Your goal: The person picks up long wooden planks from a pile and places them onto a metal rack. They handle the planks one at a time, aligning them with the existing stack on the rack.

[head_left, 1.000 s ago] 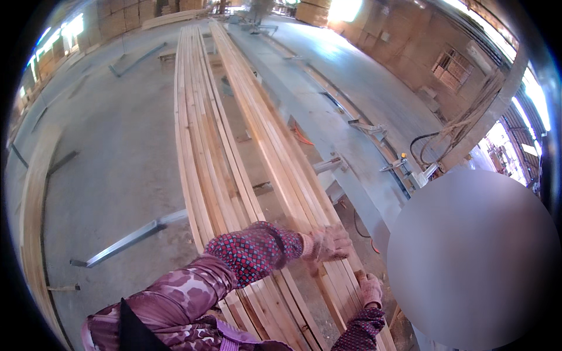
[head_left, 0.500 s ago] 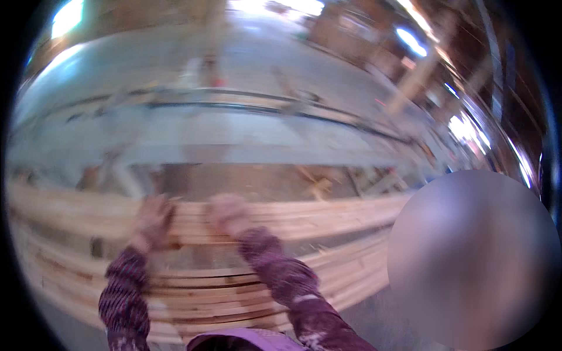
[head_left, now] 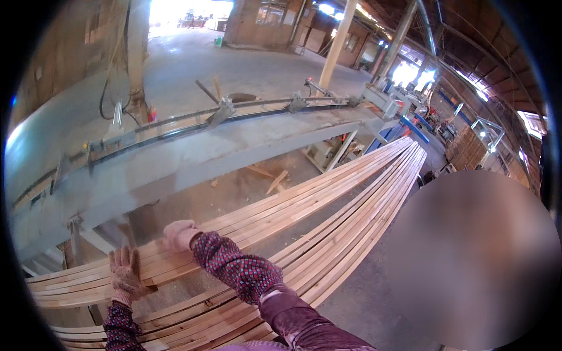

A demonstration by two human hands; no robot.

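Two groups of long, pale wooden strips lie side by side, a far group [head_left: 275, 215] and a near group [head_left: 336, 248], with a gap between them that narrows to the far right. My left hand [head_left: 124, 274], in a light work glove, rests flat on the far group toward its left end, fingers spread. Beyond it and to the right, my gloved right hand [head_left: 180, 235] is closed, its fingers bent over the far edge of the same group. Its fingertips are hidden.
A long grey machine bed [head_left: 170, 153] with a rail and clamps runs just beyond the strips. Wood scraps [head_left: 277, 182] lie on the floor under it. A pale post [head_left: 338, 47] rises behind, and machinery stands far right. A round blur covers the lower right.
The view has turned right, showing the strips' far right ends. My left hand has gone from being blurred to lying flat with fingers spread; my right hand stays at the far group.
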